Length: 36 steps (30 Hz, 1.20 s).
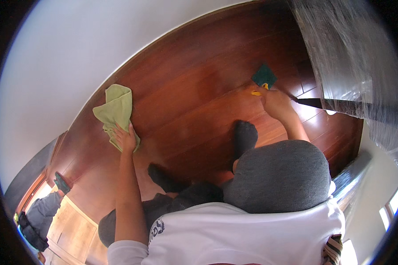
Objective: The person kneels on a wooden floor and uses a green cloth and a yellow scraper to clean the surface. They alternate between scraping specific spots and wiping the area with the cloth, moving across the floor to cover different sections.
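A folded light-green cloth lies rumpled on the reddish-brown wood floor, close to the white wall. My left hand rests flat on its near end, fingers spread. Farther to the right, my right hand is closed around a small yellow tool, most of which is hidden by the fingers. A dark-green square pad sits on the floor just beyond that hand, at the tool's end. Whether tool and pad are joined I cannot tell.
Clear plastic film wraps a large item at right, above a dark leg or bar. My socked feet are between my hands. At lower left, another person's leg shows near a doorway and a light wooden surface.
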Motion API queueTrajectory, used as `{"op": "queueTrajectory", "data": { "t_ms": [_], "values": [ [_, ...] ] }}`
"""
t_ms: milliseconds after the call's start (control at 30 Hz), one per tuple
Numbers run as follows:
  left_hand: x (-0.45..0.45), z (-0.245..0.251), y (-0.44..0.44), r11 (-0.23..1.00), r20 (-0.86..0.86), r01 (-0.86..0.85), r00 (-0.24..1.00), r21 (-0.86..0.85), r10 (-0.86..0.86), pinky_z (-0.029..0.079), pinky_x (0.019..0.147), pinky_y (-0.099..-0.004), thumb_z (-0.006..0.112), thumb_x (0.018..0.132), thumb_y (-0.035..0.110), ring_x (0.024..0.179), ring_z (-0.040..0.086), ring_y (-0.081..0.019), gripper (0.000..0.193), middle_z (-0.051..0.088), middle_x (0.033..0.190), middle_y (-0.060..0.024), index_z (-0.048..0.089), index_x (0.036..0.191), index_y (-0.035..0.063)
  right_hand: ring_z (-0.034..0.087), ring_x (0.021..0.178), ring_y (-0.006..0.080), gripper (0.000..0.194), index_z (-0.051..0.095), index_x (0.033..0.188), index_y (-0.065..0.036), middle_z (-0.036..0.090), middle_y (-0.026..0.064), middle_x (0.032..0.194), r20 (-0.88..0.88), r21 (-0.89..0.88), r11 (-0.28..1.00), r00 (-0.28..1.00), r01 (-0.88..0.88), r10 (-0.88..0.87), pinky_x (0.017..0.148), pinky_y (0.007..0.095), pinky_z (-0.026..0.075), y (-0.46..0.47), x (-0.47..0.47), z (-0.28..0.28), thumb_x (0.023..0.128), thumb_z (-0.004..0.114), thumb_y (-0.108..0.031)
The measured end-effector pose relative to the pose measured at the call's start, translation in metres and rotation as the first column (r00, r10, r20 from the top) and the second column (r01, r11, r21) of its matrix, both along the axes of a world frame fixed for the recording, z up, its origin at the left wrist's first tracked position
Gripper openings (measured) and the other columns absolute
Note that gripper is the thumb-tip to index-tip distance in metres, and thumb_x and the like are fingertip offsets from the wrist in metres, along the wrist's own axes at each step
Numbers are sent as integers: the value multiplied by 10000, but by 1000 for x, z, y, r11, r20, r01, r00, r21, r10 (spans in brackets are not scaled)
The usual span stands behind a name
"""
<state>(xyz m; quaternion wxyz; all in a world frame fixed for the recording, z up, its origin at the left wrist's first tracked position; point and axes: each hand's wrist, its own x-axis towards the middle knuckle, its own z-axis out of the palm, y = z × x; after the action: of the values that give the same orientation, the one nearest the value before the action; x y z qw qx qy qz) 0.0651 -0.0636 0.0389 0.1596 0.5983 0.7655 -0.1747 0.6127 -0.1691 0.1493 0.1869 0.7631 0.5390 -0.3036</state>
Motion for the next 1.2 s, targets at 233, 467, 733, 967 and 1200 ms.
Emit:
{"op": "queueTrajectory", "data": {
  "t_ms": [233, 467, 733, 967, 1200],
  "values": [
    [-8, -15, -4, 998, -6, 8, 1000, 60, -8, 59, 1112, -559, 333, 899, 641, 1381, 25, -485, 843, 60, 1505, -279, 54, 1494, 112, 658, 815, 328, 384, 492, 1301, -233, 661, 192, 921, -242, 164, 975, 964, 151, -109, 706, 433, 522, 7, -66, -28, 919, 505, -190],
    [-3, -4, 0, 999, 39, -52, 998, -6, 52, 54, 1109, -559, 345, 892, 650, 1371, 37, -504, 853, 56, 1501, -287, 53, 1495, 122, 658, 759, 341, 375, 492, 1299, -245, 664, 188, 862, -241, 245, 947, 959, 207, -147, 662, 431, 529, -2, -64, -38, 926, 510, -203],
    [-12, -10, 0, 1000, -3, 18, 1000, 5, -18, 56, 1107, -562, 331, 898, 649, 1366, 47, -511, 867, 54, 1500, -288, 15, 1493, 102, 647, 736, 354, 375, 488, 1298, -265, 658, 180, 861, -287, 383, 890, 948, 246, -139, 631, 455, 518, -28, -37, -42, 927, 510, -219],
    [-21, -16, 1, 998, -19, -43, 999, -45, 42, 79, 1109, -555, 321, 879, 686, 1374, 69, -490, 904, 44, 1515, -259, 24, 1491, 91, 642, 682, 359, 385, 473, 1305, -301, 654, 175, 799, -213, 436, 871, 966, 226, -144, 593, 464, 516, -22, -27, -53, 926, 499, -236],
    [-26, -23, 0, 997, -34, -59, 998, -45, 58, 45, 1107, -564, 336, 891, 661, 1380, 39, -484, 900, -4, 1507, -288, 27, 1487, 62, 644, 684, 353, 384, 469, 1305, -311, 654, 174, 795, -203, 540, 809, 969, 231, -141, 588, 465, 510, -17, -17, -63, 930, 487, -233]
  ]
}}
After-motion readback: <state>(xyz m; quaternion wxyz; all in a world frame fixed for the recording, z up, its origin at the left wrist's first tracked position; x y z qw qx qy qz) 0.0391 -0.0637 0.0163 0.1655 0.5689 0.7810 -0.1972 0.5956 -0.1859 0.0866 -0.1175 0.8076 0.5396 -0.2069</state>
